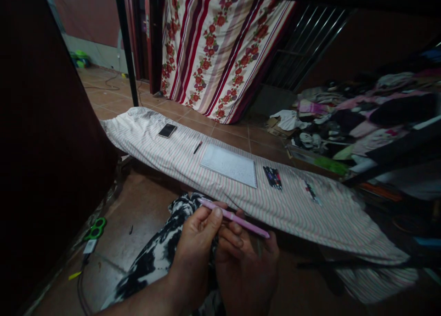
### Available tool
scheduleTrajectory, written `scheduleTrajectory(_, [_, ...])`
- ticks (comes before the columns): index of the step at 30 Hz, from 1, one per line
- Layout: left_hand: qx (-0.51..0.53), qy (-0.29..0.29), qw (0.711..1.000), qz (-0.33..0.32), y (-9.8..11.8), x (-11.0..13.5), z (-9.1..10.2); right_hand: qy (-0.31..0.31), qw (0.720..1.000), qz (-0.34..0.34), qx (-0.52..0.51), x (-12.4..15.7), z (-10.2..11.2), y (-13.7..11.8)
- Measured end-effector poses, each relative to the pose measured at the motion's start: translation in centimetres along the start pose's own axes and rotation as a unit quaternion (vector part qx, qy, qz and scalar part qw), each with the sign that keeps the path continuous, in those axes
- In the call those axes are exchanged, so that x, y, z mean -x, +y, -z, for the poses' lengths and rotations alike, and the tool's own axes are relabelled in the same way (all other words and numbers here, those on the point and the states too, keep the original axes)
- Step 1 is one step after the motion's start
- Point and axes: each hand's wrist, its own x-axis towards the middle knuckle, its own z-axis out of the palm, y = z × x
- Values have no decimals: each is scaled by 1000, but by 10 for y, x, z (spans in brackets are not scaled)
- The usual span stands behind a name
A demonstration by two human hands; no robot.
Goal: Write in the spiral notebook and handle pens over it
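Observation:
A pink pen (pixel 246 222) is held up in front of me, lying slantwise across both hands. My left hand (pixel 196 238) pinches it near its left end, thumb on top. My right hand (pixel 246 258) has its fingers curled behind and under the pen, with the thumb at its right end. Beyond the hands, a spiral notebook (pixel 229 163) lies open on a striped cloth (pixel 182 164). Several dark pens (pixel 273 177) lie in a bunch to its right, and another small group of pens (pixel 312 193) lies farther right. One dark pen (pixel 197 147) rests left of the notebook.
A phone (pixel 167 131) lies at the cloth's left part. On the floor at lower left are a green-handled object (pixel 95 228) and a cable (pixel 80 288). A floral curtain (pixel 220 49) hangs behind, and piled clothes (pixel 365 109) fill the right side.

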Motion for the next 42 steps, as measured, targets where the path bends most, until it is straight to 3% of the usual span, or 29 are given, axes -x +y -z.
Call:
scheduleTrajectory(6, [-12,-19,1000,-1,-3,1,-1,55,982,76,164,3,3,0])
scheduleTrajectory(11, [-41,-16,999,-8,-3,1,3,72,897,150,408,4,0,2])
scheduleTrajectory(13, [-49,-13,999,-13,-2,1,5,63,894,147,420,4,0,4])
scheduleTrajectory(16, [-48,-6,999,-18,0,2,6,66,928,113,350,5,0,6])
scheduleTrajectory(18, [-48,-2,999,-19,1,3,5,63,963,77,252,4,0,6])
scheduleTrajectory(21, [-59,2,998,-22,0,2,3,50,990,43,121,4,1,3])
scheduleTrajectory(24, [-72,8,997,-27,-2,2,1,19,999,9,-45,4,0,1])
scheduleTrajectory(26, [-78,11,996,-31,-3,2,0,-1,995,-14,-99,4,-1,2])
scheduleTrajectory(31, [-81,13,996,-38,-3,2,-1,-1,999,12,47,3,-3,8])
scheduleTrajectory(36, [-82,29,996,-34,-3,2,-2,-4,992,47,116,5,4,10])
scheduleTrajectory(38, [-87,31,995,-30,-4,2,-2,-16,970,100,220,7,10,10])
scheduleTrajectory(42, [-100,28,994,-31,-5,0,0,-38,886,201,417,6,22,12])
